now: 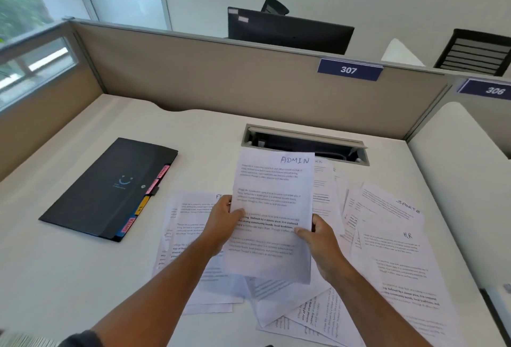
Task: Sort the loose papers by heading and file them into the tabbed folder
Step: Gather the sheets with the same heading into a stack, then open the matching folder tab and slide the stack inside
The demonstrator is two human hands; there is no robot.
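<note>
Both your left hand (225, 216) and right hand (318, 239) pinch the ADMIN sheet (272, 208) upright above the loose papers (387, 236); the closed tabbed folder (110, 189) lies off left, tabs facing you, nearer your left.

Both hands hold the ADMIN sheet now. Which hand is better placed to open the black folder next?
Probably the left hand: the closed black folder lies on the left side of the desk, nearer to it. The right hand can keep pinching the ADMIN sheet.

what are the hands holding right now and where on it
Both hold the ADMIN sheet: left hand grips its left edge, right hand its right edge, in the lower half.
</note>
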